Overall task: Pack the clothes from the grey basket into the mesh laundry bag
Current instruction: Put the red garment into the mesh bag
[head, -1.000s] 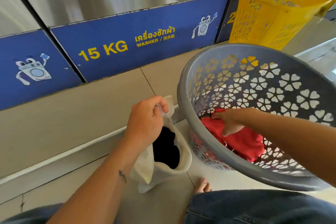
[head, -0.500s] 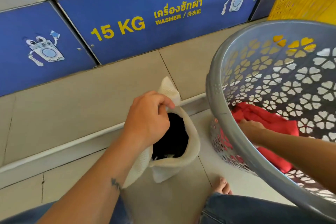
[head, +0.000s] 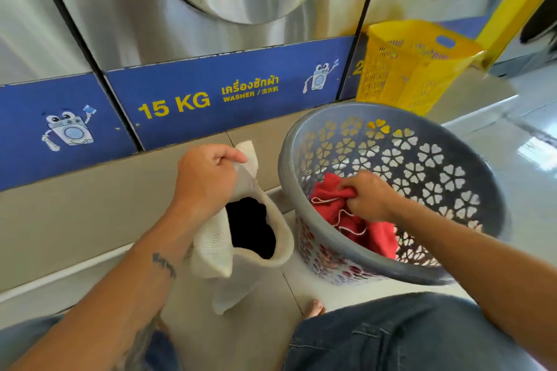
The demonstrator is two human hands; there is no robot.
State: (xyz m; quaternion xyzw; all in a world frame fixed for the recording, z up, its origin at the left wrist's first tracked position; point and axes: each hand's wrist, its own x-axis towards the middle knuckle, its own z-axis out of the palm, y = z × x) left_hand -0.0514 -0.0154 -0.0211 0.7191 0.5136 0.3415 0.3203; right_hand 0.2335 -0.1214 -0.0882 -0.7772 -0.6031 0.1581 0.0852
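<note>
Laundromat floor; left hand (head: 208, 178) holds mesh laundry bag (head: 256, 253) open, dark clothes inside; right hand (head: 367, 196) grips red garment (head: 379, 235) left in grey basket (head: 482, 172).

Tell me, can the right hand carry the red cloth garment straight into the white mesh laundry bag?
Probably yes. The right hand already grips the red cloth garment inside the grey plastic basket, and the left hand holds the white mesh laundry bag open beside it.

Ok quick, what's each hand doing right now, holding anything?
Left hand: closed, pinching the mesh laundry bag by its rim, mouth held open.
Right hand: closed, gripping the red garment inside the grey basket.
</note>
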